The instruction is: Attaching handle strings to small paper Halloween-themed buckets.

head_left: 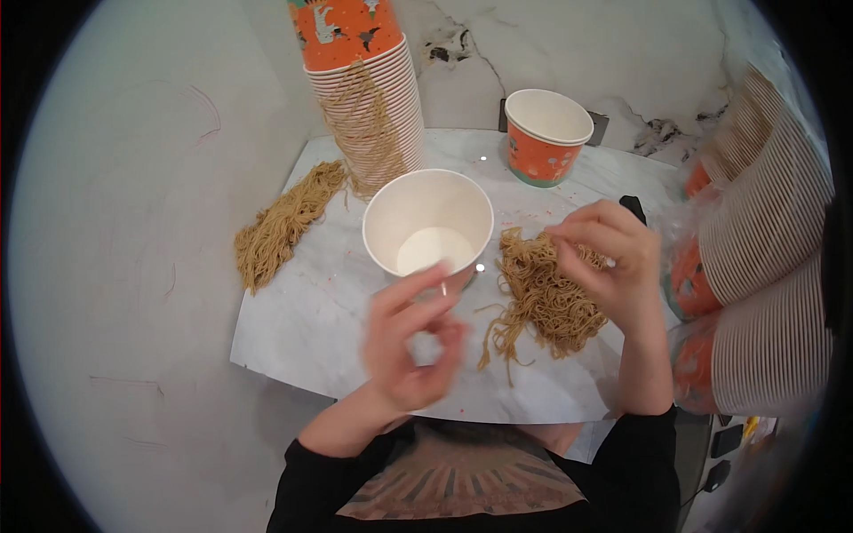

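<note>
My left hand (413, 338) is smeared by motion in front of a white-lined paper tub (428, 218), its fingers curved and apart with nothing clearly held. To the right, my right hand (613, 258) hovers over a loose tangle of tan noodle-like strands (551, 298). Its thumb and fingertips are drawn close together in a pinch; whatever sits between them is too small to make out. The open tub stands upright in the middle of the table, and its visible inside shows no contents.
A tall stack of orange-printed paper tubs (378, 98) rises behind, with tan strands draped down it. Another tan bundle (289, 226) lies at the left table edge. Two nested tubs (544, 151) stand at the back right. Plastic-wrapped tub stacks (764, 222) crowd the right side.
</note>
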`<control>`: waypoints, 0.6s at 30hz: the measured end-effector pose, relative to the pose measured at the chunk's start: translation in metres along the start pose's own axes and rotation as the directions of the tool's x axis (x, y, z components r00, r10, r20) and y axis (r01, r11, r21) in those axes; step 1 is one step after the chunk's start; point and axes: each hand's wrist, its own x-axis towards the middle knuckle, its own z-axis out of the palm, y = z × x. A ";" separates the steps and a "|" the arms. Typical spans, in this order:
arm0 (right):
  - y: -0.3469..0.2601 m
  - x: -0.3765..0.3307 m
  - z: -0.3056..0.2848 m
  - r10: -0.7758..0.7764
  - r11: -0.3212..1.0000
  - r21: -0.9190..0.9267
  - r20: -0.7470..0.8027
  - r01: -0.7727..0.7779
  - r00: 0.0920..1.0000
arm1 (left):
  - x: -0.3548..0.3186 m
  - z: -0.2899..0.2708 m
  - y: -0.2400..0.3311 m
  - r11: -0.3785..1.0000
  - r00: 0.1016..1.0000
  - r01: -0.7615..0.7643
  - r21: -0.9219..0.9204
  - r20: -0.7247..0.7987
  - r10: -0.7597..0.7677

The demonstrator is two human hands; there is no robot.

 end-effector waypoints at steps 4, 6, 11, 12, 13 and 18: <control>-0.017 -0.004 -0.004 -0.140 0.989 -0.026 0.066 0.142 0.988 | 0.042 0.057 0.016 0.910 0.948 0.317 -0.267 0.122 -0.294; -0.017 -0.004 -0.009 -0.147 0.987 -0.053 0.098 0.152 0.984 | 0.039 0.065 -0.003 0.852 0.917 0.379 -0.360 0.270 -0.294; -0.010 -0.006 -0.021 -0.090 0.993 -0.058 0.221 0.105 0.971 | 0.033 0.081 -0.002 0.755 0.864 0.504 -0.420 0.268 -0.427; -0.011 -0.006 -0.023 -0.085 0.995 -0.032 0.235 0.095 0.968 | 0.033 0.083 -0.006 0.756 0.847 0.531 -0.384 0.266 -0.460; -0.011 -0.006 -0.025 -0.079 0.996 -0.009 0.247 0.084 0.966 | 0.033 0.085 -0.010 0.755 0.831 0.556 -0.349 0.263 -0.490; -0.008 -0.001 -0.037 0.011 0.973 0.225 0.161 -0.048 0.987 | 0.018 0.090 -0.033 0.766 0.775 0.611 -0.202 0.348 -0.527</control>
